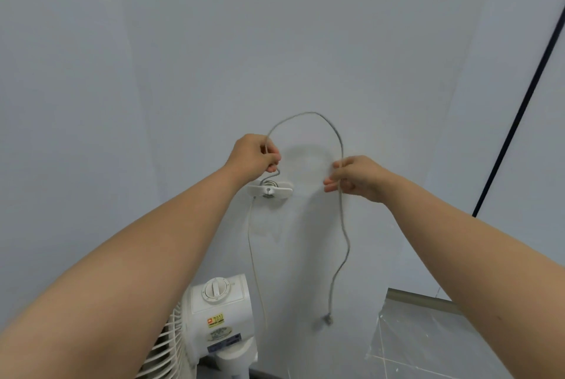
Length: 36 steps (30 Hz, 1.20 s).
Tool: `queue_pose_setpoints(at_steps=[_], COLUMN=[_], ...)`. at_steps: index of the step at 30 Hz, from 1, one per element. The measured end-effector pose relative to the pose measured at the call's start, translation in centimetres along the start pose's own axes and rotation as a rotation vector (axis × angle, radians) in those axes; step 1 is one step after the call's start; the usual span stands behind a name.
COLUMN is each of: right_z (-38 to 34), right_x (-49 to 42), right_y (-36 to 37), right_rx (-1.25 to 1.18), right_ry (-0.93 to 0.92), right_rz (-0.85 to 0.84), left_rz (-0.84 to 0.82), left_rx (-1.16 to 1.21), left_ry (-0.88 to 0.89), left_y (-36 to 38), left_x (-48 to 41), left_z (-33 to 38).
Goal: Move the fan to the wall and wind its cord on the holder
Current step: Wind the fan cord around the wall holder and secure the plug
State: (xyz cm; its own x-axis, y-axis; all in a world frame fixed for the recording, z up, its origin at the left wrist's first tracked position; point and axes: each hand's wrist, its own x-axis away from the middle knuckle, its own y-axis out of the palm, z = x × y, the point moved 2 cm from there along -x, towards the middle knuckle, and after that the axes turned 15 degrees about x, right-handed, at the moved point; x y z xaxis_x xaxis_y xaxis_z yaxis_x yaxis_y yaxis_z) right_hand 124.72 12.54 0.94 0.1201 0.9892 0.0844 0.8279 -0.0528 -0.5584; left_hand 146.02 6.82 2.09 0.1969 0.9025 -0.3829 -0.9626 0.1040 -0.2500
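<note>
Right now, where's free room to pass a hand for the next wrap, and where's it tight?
Free: bare wall inside the cord arch, between left hand and right hand; also the patch below it, bordered by holder, hanging plug and fan. Tight: at the holder, left hand above it, a strand dropping beside the fan.

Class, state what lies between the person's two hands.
In the head view, only bare wall lies straight between the left hand and right hand; the cord arches over that gap, held by both.
</note>
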Motion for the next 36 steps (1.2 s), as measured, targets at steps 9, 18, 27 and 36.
queue_pose_setpoints(at_steps=[9, 18, 27, 36], right_z=[-1.8, 0.1, -0.6, 1.8], right_x=[-0.5, -0.3, -1.1, -3.6], right_y=[0.7, -0.4, 2.2, 3.3], right_rx=[0.023, 0.182, 0.28, 0.723], right_ry=[-0.139, 0.008, -0.005, -0.092], right_rz=[-0.108, 0.078, -0.345, 0.461], left_rz=[-0.129, -0.028, -0.107, 0.073], left_rx=[-0.392, -0.516, -0.61, -0.695], left_ry=[0.138, -0.07, 0.093, 0.118], left_y=[2.0, -0.5, 0.7, 1.9], left_x=[-0.3, 0.2, 0.2, 0.5], left_z=[-0.3, -6.1, -6.8, -6.9])
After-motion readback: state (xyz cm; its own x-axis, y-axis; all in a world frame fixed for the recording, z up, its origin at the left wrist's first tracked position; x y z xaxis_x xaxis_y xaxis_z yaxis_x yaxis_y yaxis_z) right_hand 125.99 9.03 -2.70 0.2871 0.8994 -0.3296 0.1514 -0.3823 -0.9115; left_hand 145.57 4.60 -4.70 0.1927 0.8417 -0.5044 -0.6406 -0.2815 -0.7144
